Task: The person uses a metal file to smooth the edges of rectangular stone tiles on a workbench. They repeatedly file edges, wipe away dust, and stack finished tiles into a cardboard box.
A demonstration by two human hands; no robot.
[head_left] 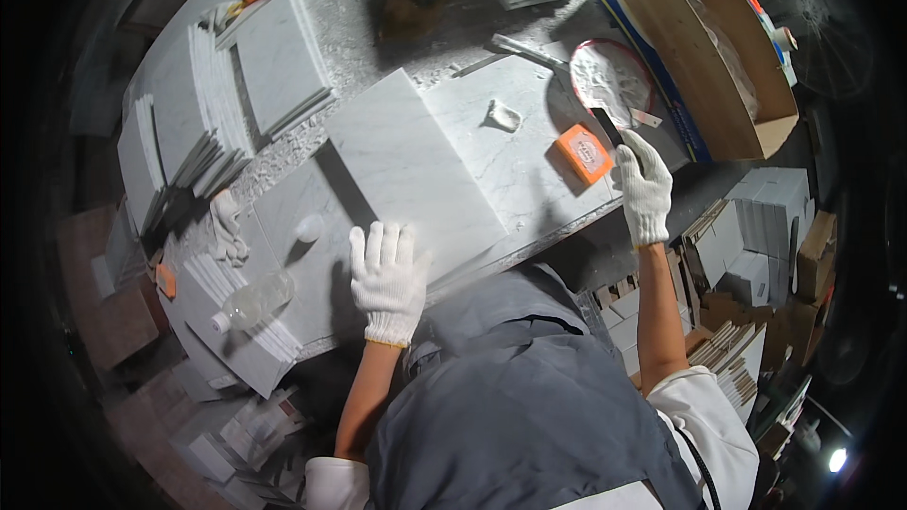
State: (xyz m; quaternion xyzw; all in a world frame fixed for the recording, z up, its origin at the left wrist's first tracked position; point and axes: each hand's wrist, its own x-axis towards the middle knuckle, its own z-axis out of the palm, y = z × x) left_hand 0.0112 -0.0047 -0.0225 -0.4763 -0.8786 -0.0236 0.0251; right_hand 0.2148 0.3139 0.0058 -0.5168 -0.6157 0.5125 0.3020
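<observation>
Left white-gloved fingers [390, 243], slightly spread and gripping nothing, lie at the left edge of a rectangular grey-white marble slab [411, 156]; open bench [319, 291] extends leftward. Right white-gloved fingers [648, 153] pinch a flat black tool [607, 125]; an orange rectangular block [584, 154] sits just left.

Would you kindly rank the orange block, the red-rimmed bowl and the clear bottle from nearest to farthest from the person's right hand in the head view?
From the right hand:
1. Orange block, just left of the hand.
2. Red-rimmed bowl, farther up the view, beyond the block.
3. Clear bottle, well off to the left.
</observation>
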